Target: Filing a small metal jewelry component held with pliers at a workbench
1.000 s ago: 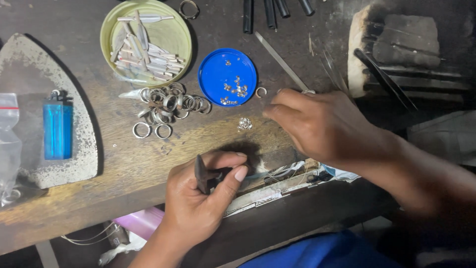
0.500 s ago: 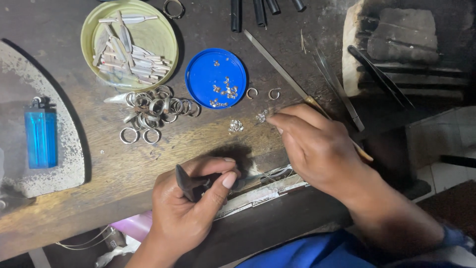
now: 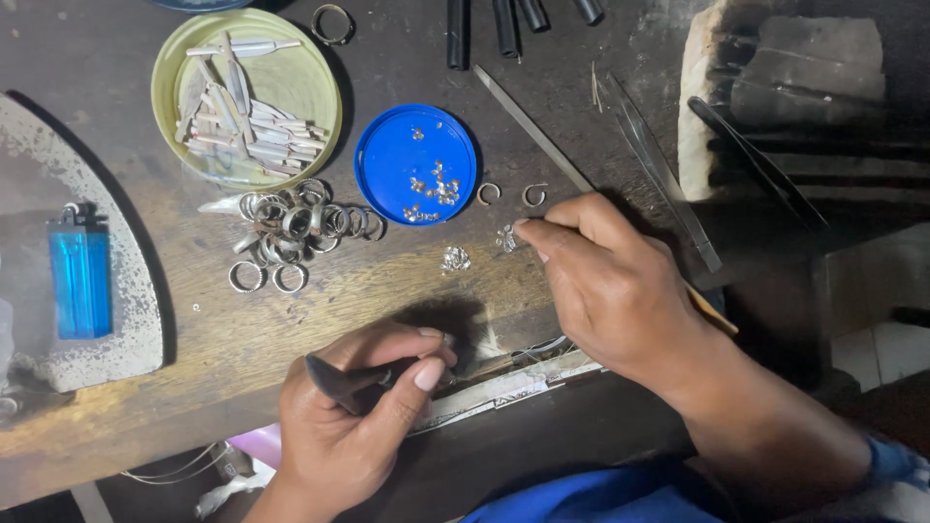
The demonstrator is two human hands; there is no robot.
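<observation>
My right hand [image 3: 620, 281] reaches across the worn wooden desk [image 3: 320, 320], its fingertips pinched together on a small silvery piece [image 3: 506, 237] that lies on the wood; a slim wooden-handled tool [image 3: 712, 312] shows past the back of that hand. Just left of the piece I see a second tiny silver cluster [image 3: 455, 259], apart from it. My left hand [image 3: 354, 416] is closed around a dark-handled tool [image 3: 339, 380] at the near edge of the desk, thumb pressed over it. Above the fingertips lie two small open rings [image 3: 511, 194] and, just beside them, a round blue lid [image 3: 417, 165] holding a scatter of small metal bits. To the left of the lid sits a heap of silver rings [image 3: 291, 228], and above that heap a pale green dish [image 3: 320, 92] filled with thin metal strips. A long flat file [image 3: 528, 126] runs diagonally from the top of the desk down to my right hand, with tweezers [image 3: 659, 169] just to its right. At far left a blue lighter [image 3: 80, 281] rests on a grey, speckled slab [image 3: 136, 320]. A charred block [image 3: 775, 107] stands at upper right.
</observation>
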